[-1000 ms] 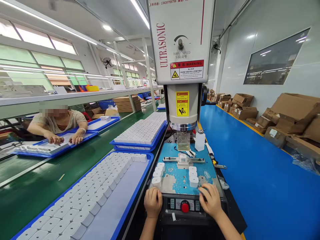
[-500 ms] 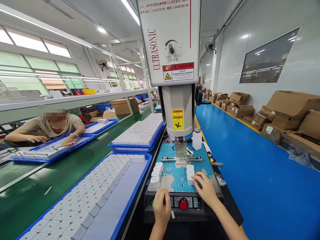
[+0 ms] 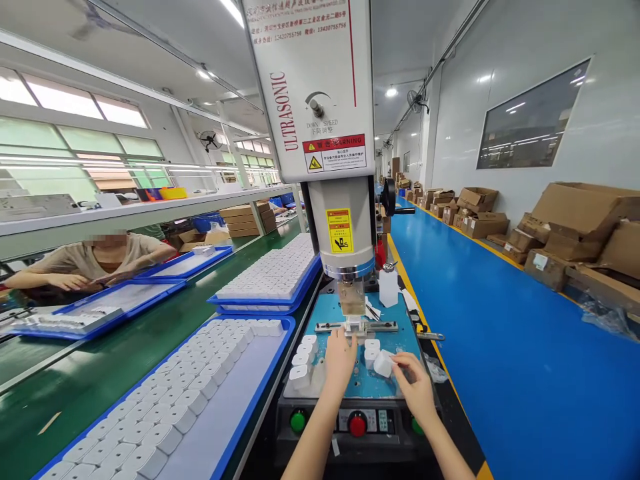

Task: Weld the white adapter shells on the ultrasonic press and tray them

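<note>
My left hand reaches forward over the blue work plate of the ultrasonic welder, its fingertips at the metal fixture under the horn; whether it grips the white part there is hidden. My right hand pinches a white plastic charger housing just above the plate's right side. More white housings stand in a row on the plate's left, and a couple sit in the middle. Green and red buttons line the front panel.
A blue tray with several rows of white housings lies at my left, another full tray behind it. A white bottle stands by the horn. A person works across the green conveyor. Cardboard boxes line the blue floor's right side.
Both hands left the front panel buttons. The left hand moved forward to the fixture; the right hand picked a white housing off the plate. The horn has risen off the fixture.
</note>
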Demonstrator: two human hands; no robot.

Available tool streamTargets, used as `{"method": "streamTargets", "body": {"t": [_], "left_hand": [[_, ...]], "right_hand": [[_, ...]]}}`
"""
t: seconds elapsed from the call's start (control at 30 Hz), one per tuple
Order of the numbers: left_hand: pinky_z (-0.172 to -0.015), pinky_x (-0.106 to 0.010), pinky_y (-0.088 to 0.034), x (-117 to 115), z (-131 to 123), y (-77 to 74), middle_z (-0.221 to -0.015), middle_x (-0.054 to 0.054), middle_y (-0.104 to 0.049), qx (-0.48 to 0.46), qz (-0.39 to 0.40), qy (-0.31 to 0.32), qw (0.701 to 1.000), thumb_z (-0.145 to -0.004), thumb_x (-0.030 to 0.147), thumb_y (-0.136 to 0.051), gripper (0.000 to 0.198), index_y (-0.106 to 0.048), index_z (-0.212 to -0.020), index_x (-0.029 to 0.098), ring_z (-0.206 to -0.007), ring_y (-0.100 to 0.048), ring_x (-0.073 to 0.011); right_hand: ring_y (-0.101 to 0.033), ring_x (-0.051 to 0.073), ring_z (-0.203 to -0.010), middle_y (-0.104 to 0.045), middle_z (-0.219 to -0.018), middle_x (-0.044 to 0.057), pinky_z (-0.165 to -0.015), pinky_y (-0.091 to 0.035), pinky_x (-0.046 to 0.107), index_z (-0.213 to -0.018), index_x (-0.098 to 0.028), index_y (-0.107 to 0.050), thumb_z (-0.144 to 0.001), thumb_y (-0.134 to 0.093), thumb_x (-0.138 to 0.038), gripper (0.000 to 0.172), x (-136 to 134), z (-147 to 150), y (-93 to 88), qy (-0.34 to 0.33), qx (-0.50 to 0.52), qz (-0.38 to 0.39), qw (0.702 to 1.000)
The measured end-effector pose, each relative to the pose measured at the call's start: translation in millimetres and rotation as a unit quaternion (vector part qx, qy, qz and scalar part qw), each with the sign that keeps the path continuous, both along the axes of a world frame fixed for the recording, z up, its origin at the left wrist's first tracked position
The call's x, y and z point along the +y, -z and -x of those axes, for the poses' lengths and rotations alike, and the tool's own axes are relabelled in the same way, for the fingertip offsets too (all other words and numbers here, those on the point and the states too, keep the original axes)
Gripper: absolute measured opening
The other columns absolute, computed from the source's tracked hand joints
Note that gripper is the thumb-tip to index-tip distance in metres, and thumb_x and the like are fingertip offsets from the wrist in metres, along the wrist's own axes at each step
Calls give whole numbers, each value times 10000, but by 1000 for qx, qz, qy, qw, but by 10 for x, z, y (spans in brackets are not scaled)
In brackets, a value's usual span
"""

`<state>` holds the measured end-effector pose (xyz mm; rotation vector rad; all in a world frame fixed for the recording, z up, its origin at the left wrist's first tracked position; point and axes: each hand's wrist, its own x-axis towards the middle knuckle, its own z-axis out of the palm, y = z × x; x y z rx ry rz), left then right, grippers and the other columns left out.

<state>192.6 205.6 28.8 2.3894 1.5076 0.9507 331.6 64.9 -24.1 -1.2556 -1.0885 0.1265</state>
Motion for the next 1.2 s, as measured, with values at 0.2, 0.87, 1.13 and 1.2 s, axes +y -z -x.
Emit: {"method": "streamTargets", "body": {"t": [0.2,0.87,1.13,1.2], "left_hand": [[-783,-365,-472,236,-374,-105,-965,-205,-639,80,13,-33,996,-835,453,-541,427,-598,-992,60,-981,-601,-328],[-1035,-679,-145,29,403,-121,-1417,-221,-436,209,-106,-157,959,-869,443,-446,456,-683,-1047,96,-1374,-227,-413],[-1016,-497,-394,-249,638,46,-1298,-178,-552,49,-244,-11,969,-873,322,-513,329,-633,-1117,137,-1297,-409,-345],[-928,-397,-490,-374,779,196,-1103,-136,-653,8,-266,76,961,-879,231,-500,206,-653,-1000,167,-1124,-572,-275]], "right_hand": [[-635,234,-932,-647,-946,108,-785,-557,357,-891,-201,-690,-875,-573,-353,193,-8,-1,0,-2,8,-17,1000],[-629,239,-916,-635,-948,102,-781,-546,379,-903,-210,-683,-873,-573,-308,151,-75,7,-64,3,-25,2,1000],[-631,247,-936,-635,-987,120,-744,-564,368,-932,-188,-658,-872,-572,-349,193,27,-119,-182,44,25,-49,998],[-623,249,-960,-632,-993,112,-795,-548,384,-930,-196,-661,-874,-569,-350,187,160,-240,-349,46,-41,-32,998]]}}
